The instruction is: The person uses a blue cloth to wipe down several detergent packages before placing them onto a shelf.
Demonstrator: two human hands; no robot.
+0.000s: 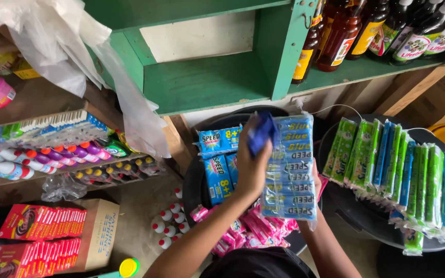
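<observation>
My left hand [251,170] is raised in front of me, fingers closed on a small dark blue piece [261,133], either a sachet or a cloth; I cannot tell which. It presses against the top of a clear-wrapped bundle of light blue sachets [290,170] that hangs upright. My right hand [317,181] is mostly hidden behind that bundle and holds it from the back. Below both hands lies a heap of pink sachets [256,231].
A black basin [194,180] holds flat blue packs [217,172]. At the right, strips of green and blue sachets [403,180] lie over a black round tub. Brown bottles [336,36] stand on the green shelf [207,85]. Red boxes [39,239] and small white bottles [171,221] sit at the lower left.
</observation>
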